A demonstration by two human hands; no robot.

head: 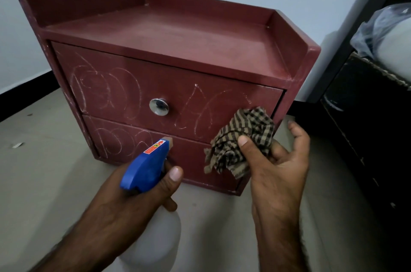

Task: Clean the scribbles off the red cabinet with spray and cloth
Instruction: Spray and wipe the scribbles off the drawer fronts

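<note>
A red cabinet (169, 33) with two drawers stands on the floor. White scribbles (104, 89) cover both drawer fronts, left and right of a round metal knob (158, 106). My left hand (142, 191) grips the neck of a spray bottle (153, 242) with a blue trigger head (145, 166); its nozzle points at the lower drawer. My right hand (275, 169) pinches a crumpled checked cloth (242, 140) close to the right end of the drawers, over some scribbles.
The cabinet sits against a pale wall with a black skirting (26, 91). A dark piece of furniture (364, 138) with a plastic-wrapped white item (387, 29) on top stands close on the right. Small scraps (17, 145) lie on the grey floor at left.
</note>
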